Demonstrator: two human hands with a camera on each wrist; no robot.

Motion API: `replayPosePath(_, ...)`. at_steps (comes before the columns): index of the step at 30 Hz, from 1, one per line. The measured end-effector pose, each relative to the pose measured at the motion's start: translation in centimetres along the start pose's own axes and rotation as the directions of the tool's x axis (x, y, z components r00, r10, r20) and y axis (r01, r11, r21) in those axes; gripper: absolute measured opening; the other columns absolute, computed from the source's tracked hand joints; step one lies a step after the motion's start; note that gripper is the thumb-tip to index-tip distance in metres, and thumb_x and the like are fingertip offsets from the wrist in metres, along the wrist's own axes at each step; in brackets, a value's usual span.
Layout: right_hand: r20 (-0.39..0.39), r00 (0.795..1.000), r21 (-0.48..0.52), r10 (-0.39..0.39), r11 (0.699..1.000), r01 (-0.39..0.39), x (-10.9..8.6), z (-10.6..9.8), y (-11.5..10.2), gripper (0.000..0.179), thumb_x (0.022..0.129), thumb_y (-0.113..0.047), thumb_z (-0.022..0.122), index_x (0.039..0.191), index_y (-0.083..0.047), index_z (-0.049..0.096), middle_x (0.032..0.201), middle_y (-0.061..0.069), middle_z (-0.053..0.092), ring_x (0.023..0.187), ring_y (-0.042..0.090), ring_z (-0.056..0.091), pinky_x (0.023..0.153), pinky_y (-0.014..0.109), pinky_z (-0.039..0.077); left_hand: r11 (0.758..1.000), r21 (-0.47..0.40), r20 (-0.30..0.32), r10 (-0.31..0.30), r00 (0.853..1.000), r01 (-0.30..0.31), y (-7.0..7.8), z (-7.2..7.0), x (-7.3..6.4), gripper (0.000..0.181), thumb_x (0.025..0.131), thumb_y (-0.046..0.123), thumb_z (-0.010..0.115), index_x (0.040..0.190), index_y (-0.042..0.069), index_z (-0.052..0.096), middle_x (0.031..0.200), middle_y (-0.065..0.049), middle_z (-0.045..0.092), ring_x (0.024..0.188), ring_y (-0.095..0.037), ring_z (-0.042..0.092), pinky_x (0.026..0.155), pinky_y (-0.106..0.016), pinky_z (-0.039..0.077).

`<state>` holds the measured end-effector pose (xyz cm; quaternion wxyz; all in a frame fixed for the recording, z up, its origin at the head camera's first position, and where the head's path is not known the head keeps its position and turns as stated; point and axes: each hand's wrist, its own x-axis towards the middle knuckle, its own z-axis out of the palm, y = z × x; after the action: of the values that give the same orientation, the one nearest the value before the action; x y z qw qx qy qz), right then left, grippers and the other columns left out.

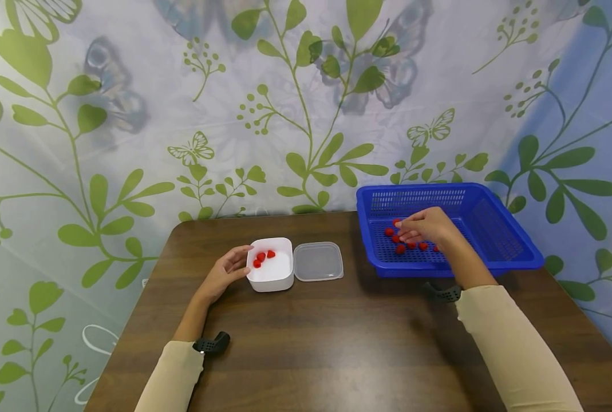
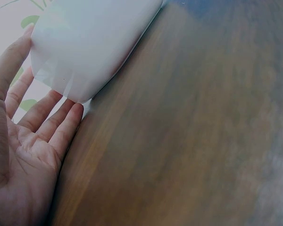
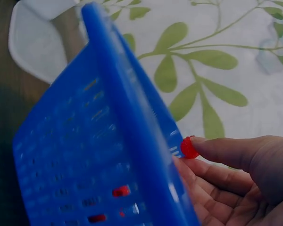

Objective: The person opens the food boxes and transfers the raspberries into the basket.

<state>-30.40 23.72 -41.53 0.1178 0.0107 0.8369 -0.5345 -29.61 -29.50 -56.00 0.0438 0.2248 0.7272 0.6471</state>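
Observation:
My left hand rests against the left side of a small white square box, its fingers spread in the left wrist view. Several small red pieces lie inside the box. Over the blue basket, my right hand pinches a bumpy red raspberry-like piece between thumb and fingers. More red pieces lie on the basket floor, some partly hidden beneath the hand.
A translucent lid lies flat just right of the white box. The brown wooden table ends at a leaf-patterned cloth behind. High slotted walls and a thick rim surround the basket.

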Motion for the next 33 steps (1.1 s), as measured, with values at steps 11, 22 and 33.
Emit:
replayPosePath(11,0.067,0.998,-0.180,0.008,0.984,0.004,1.6,-0.1,0.0,0.035,0.097,-0.012,0.069,0.115,0.018,0.067,0.098,0.025,0.074,0.086,0.033,0.075,0.079,0.045,0.060,1.000,-0.007,0.002,-0.003,1.000,0.003,-0.1,0.0,0.0,0.055,0.095,-0.001,0.067,0.146,0.004,0.048,0.150,-0.020,0.047,0.140,-0.034,0.043,0.107,-0.023,0.042)
replayPosePath(22,0.128,0.989,-0.281,0.074,0.959,-0.035,3.4,0.0,0.4,0.029,0.094,-0.011,0.072,0.105,0.016,0.070,0.084,0.019,0.075,0.077,0.029,0.074,0.077,0.044,0.061,1.000,0.001,0.002,0.013,1.000,-0.013,-0.1,-0.1,0.0,0.054,0.095,0.000,0.067,0.145,0.005,0.049,0.150,-0.019,0.047,0.139,-0.034,0.044,0.108,-0.024,0.042)
replayPosePath(33,0.164,0.981,-0.405,0.107,0.914,-0.031,4.0,0.3,0.4,0.028,0.094,-0.013,0.071,0.098,0.015,0.072,0.079,0.016,0.074,0.073,0.026,0.073,0.075,0.043,0.061,1.000,-0.009,0.010,0.013,1.000,-0.013,0.1,-0.1,0.0,0.055,0.095,0.000,0.067,0.146,0.003,0.048,0.150,-0.020,0.047,0.138,-0.029,0.045,0.108,-0.024,0.042)
